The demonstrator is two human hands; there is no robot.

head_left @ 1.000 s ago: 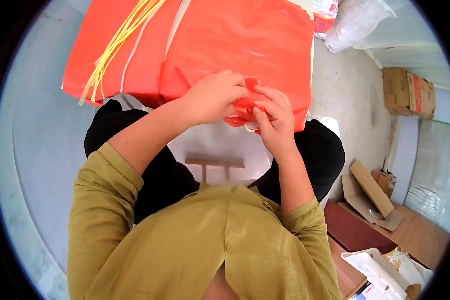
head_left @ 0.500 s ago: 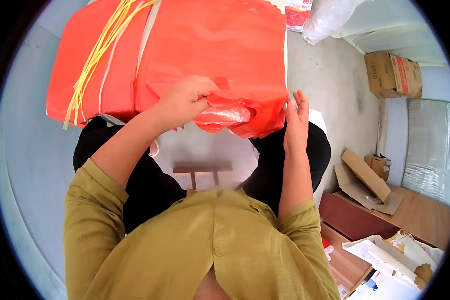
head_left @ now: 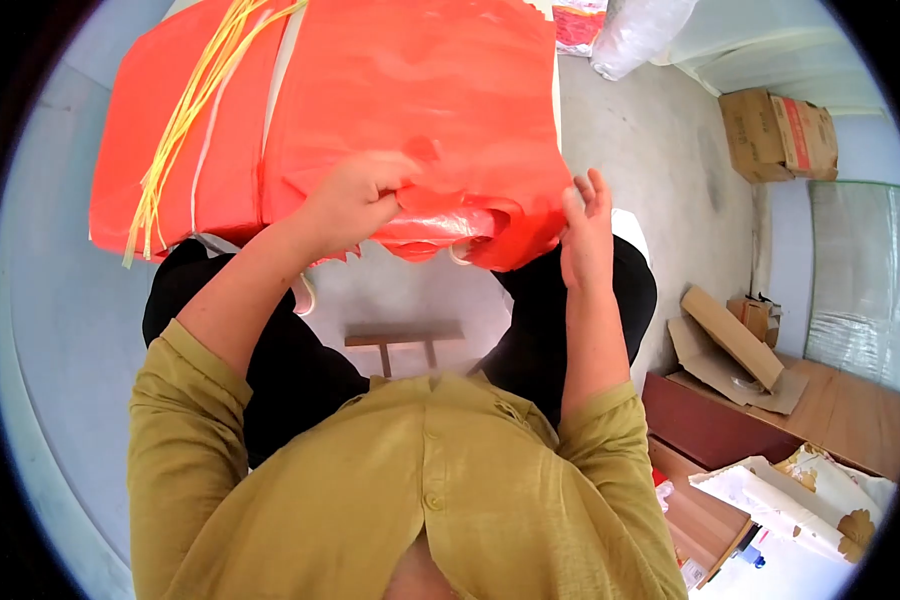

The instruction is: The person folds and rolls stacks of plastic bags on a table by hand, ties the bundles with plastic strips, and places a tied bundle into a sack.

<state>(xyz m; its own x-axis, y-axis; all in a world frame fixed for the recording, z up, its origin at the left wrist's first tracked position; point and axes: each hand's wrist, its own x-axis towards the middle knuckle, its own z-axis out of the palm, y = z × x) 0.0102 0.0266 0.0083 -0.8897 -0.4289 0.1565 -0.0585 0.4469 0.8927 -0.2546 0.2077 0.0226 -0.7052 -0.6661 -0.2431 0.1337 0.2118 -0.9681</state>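
A broad stack of red plastic bags (head_left: 420, 90) spreads in front of my knees, its near edge crumpled and hanging down. My left hand (head_left: 355, 200) pinches the plastic at this near edge, thumb against fingers. Beside the stack's right corner is my right hand (head_left: 587, 235), its fingers apart and curved upward. It holds nothing that I can see, and I cannot tell whether the thumb touches the plastic. A bundle of thin yellow strips (head_left: 182, 125) lies across a second red pile (head_left: 155, 90) on the left.
Below the stack, a brown wooden bar (head_left: 405, 337) shows between my legs. To the right are a closed cardboard box (head_left: 778, 135), flattened cardboard (head_left: 735, 345) on a wooden surface, and a patterned white sheet (head_left: 770, 505). White plastic sacks (head_left: 645, 35) stand at the far right.
My right hand has come slightly off the stack's corner, with its fingers more spread. My left hand has shifted a little left, still pinching the plastic. The view has moved slightly.
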